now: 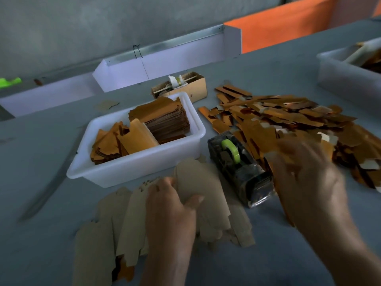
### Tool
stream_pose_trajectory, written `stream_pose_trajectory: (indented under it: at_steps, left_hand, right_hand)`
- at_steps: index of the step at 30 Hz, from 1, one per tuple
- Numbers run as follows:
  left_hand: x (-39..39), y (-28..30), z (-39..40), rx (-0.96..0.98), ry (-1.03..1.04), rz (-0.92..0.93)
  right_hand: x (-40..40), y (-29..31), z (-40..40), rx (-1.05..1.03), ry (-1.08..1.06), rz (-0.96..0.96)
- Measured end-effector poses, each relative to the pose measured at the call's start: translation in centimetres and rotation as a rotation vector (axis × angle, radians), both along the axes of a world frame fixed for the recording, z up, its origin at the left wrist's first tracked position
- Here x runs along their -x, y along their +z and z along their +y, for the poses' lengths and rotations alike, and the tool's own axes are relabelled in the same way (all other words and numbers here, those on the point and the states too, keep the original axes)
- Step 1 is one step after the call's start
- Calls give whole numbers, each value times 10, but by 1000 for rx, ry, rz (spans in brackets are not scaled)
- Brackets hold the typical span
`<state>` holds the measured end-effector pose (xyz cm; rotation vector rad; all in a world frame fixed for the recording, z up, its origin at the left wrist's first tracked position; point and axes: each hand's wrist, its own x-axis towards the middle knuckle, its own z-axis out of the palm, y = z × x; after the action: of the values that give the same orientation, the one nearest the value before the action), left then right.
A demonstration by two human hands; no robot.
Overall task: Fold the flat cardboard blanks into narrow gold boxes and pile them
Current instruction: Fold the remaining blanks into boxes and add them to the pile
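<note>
The left hand (169, 207) rests on the fanned flat blanks (115, 230) lying plain side up on the grey table (237, 265), at 6 o'clock in the view. Its thumb and fingers pinch the upper edge of one tilted blank (202, 195), lifted above the rest of the fan.

The right hand (309, 176) is at 4 o'clock, over the near edge of the heap. Motion blur covers it; the fingers appear spread and relaxed, but whether they hold a piece cannot be told. A gold strip (286, 211) shows just below the hand, and contact between the two is likewise unclear.

The pile of folded gold boxes (288, 118) lies at 2 o'clock, loose and overlapping, reaching from the table centre toward the right edge.

A tape dispenser (239, 166) with a green roll stands between the two hands, just beside the pile.

A white tub (144, 159) at 10 o'clock from the dispenser holds two stacks of gold blanks (165, 120), one upright-packed at the rear right and one loose at the front left.

A small brown carton (193, 85) sits at 12 o'clock beyond the tub. A second white tub (346, 79) is at the right edge, at 2 o'clock.
</note>
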<state>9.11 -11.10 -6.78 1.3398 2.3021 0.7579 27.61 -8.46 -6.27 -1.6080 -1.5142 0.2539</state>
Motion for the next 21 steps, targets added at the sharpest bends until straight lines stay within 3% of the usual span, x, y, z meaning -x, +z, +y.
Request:
stream_pose_trajectory:
  at_steps: [4, 8, 15, 21]
  left_hand:
    - [8, 5, 0, -19, 12, -127]
    - [12, 7, -2, -43, 0, -226]
    - [22, 11, -11, -118, -29, -441]
    - [21, 15, -13, -181, 3, -89]
  right_hand:
    - [23, -7, -28, -108, 151, 0]
    - [24, -4, -33, -173, 153, -18]
    - [27, -10, -40, -63, 201, 77]
    - [38, -15, -39, 88, 292, 131]
